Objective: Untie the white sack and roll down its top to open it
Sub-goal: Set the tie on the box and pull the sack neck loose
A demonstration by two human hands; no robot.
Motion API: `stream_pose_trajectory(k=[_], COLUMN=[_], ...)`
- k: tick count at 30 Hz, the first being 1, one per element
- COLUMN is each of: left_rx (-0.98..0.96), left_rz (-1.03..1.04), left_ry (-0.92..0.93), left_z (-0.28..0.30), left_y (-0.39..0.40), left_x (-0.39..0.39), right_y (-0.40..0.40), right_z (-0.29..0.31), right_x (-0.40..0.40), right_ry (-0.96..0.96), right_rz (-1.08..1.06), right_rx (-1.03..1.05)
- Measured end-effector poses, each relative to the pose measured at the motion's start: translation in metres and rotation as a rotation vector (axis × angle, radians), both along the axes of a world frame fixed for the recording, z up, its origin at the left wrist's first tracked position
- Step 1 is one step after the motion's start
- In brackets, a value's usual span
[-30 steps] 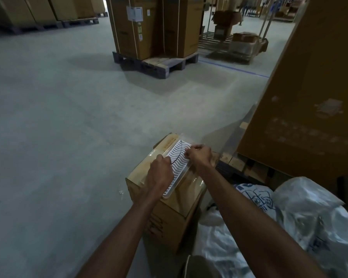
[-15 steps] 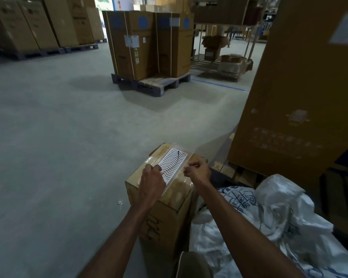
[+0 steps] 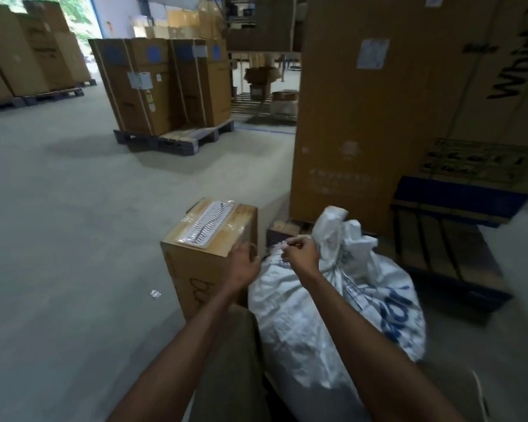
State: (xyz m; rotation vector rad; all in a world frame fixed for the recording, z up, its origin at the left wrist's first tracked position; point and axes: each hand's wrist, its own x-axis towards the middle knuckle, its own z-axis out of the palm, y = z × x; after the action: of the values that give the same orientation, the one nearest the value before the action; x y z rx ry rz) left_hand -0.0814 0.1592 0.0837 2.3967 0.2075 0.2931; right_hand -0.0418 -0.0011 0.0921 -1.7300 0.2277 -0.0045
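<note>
One view only, worn on the head, looking forward and down from close above both forearms, which enter from 6 o'clock and reach toward frame centre. Near enough to fill the lower half with the white sack (image 3: 333, 315) at 5 o'clock and the small carton (image 3: 208, 257) just beside it at centre, with wide-angle bending of the concrete floor (image 3: 58, 223) toward 9 o'clock. Faces deep into a warehouse, with palletised cartons (image 3: 162, 86) at 11 o'clock and a tall carton (image 3: 363, 117) close at 1 o'clock.
</note>
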Motion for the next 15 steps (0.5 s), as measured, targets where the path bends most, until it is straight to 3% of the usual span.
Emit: stream_pose_trajectory(k=[8, 15], left_rx=[-0.05, -0.074], left_rz=[-0.21, -0.318], left_ry=[0.013, 0.129], left_z=[-0.022, -0.079], left_y=[-0.078, -0.128], left_x=[0.006, 0.063], right_y=[-0.083, -0.155], right_z=[-0.013, -0.071], right_x=[-0.025, 0.001], right_ry=[0.034, 0.141], right_rz=[-0.161, -0.28], right_rx=[-0.004, -0.117])
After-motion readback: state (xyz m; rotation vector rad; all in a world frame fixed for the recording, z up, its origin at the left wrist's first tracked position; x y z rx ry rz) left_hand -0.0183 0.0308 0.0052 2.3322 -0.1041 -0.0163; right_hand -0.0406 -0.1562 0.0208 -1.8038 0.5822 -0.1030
